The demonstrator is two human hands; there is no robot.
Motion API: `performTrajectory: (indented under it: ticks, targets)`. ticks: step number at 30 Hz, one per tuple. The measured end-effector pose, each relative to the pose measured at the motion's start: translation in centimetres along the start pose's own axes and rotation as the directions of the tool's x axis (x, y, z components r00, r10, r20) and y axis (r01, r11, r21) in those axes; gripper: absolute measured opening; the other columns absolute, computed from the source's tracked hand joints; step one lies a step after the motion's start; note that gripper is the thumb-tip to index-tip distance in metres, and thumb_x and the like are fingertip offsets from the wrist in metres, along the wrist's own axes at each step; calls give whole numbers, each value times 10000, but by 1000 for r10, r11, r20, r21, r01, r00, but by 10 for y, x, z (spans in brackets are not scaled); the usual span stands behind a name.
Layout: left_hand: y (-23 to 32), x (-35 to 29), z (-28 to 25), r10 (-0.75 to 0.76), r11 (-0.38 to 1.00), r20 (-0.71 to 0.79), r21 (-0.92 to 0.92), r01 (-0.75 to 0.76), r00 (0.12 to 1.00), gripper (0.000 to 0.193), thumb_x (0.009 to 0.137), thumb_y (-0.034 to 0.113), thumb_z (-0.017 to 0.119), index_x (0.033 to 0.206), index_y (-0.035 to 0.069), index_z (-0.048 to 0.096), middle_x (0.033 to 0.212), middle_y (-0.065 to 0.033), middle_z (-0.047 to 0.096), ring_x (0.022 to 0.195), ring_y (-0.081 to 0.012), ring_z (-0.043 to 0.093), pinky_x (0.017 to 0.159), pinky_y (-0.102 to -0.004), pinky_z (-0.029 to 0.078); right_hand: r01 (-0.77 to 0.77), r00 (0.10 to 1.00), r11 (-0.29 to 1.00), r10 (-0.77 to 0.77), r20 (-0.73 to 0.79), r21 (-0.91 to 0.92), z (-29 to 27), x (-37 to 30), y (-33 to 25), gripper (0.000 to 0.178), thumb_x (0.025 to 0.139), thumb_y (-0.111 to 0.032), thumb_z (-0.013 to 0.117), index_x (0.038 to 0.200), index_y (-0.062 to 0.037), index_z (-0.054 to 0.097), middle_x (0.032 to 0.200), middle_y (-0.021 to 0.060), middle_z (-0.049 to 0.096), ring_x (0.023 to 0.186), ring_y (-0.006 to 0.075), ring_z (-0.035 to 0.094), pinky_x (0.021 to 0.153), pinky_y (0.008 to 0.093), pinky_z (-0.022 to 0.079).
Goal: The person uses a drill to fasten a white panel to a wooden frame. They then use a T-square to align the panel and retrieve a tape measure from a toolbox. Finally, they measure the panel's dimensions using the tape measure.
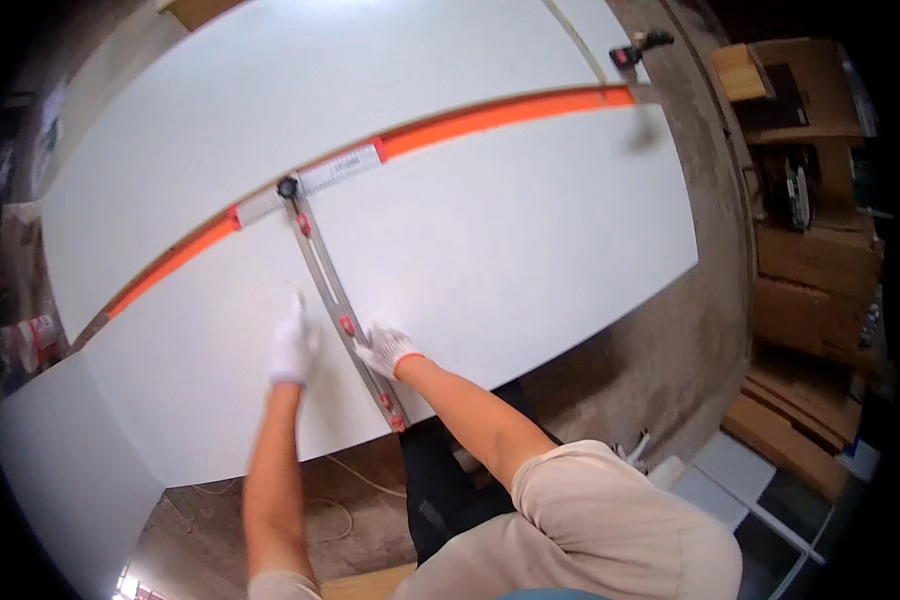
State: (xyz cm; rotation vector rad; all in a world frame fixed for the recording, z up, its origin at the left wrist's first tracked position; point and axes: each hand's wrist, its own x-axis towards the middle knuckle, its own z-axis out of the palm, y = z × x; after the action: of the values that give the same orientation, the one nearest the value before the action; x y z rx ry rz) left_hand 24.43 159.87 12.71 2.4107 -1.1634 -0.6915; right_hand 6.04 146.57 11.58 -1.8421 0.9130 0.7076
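Beige cloth over the person's knee (pixel 610 530) fills the lower right of the view, with both bare forearms rising from the bottom edge. Each hand wears a white knit glove. Left hand (pixel 292 345) lies flat on the large white board (pixel 490 230) just left of the narrow grey metal ruler blade with red clips (pixel 335 295); its fingers (pixel 297 308) are pressed together and point away from the person, holding nothing. Right hand (pixel 385 350) rests against the right edge of the same blade, fingers (pixel 368 357) slightly spread and touching the metal, not closed around it. That blade runs from the board's near edge up to a black knob (pixel 287 187), where it meets a long orange straightedge with a silver scale plate (pixel 470 122) crossing the board from left to right. Beyond the board's far right corner a small black and red tool (pixel 638 48) lies. Stacked brown cardboard boxes (pixel 810 260) stand on the right on the dusty concrete floor (pixel 670 340).
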Motion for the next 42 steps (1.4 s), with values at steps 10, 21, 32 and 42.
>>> performTrajectory:
  ticks: [10,21,32,42]
  targets:
    - [142,-579,125,-798,416,525,128,900,294,571,898,470,642,1313,83,709,1367,-221,672,1305,-396,616,1111,-466,485,-69,959,898,180,219,-434,-141,-134,248,673,1001,-588,553,1410,-65,663,1484,213,608,1416,388,538,1207,469,405]
    - [305,-613,280,-450,845,346,-134,518,823,327,940,333,547,915,48,704,1145,-267,711,1101,-464,664,928,-558,534,-139,978,645,210,-1,-751,-340,-207,458,443,1009,-414,592,1320,-115,691,1258,179,740,1192,397,685,1002,498,548]
    - [446,-574,160,-976,165,-96,-914,370,197,487,995,329,665,1344,-10,673,1303,-214,720,1238,-310,675,1076,-384,496,144,969,857,-22,244,-495,-316,-266,337,458,1017,-378,613,1125,61,688,763,192,767,628,252,734,618,381,577]
    - [754,-725,447,-799,-576,442,-758,306,-409,467,923,428,650,1152,40,774,1208,-192,751,1134,-367,700,971,-452,529,871,490,56,-130,862,-487,-282,-179,351,350,893,-317,731,1056,-10,690,768,215,713,691,367,751,629,474,624]
